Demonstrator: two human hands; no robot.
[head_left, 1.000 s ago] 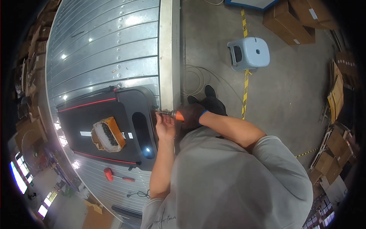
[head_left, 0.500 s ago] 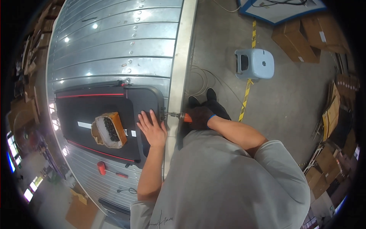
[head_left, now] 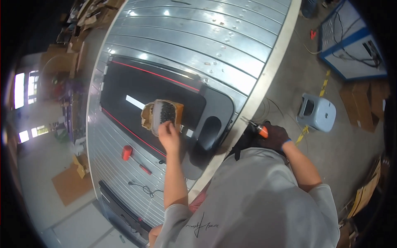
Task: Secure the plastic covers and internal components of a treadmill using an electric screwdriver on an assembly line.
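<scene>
Head view, single frame: the person leans over a long ribbed grey metal workbench (head_left: 198,45) that runs from upper right to lower left of the frame, with a flat black panel edged in thin red lines (head_left: 140,93) lying on it at centre left. The step in hand looks like fetching small fasteners: the left hand (head_left: 168,135) reaches to an open tan cardboard box of dark small parts (head_left: 162,115) sitting on the black panel, fingers bunched together at the box's near edge, touching it; whether they already pinch a part I cannot tell. The right hand (head_left: 275,138), in a dark glove, is closed around an orange-handled screwdriver (head_left: 255,127) held just off the bench's pale edge rail, right of centre, tip pointing up-left. Next move, as a judgement, calls for a fine pinch on one part and bringing it across to the driver tip. A red-handled tool (head_left: 132,157) lies on the bench at lower left; a pale blue plastic stool (head_left: 317,112) stands on the concrete floor at right.
</scene>
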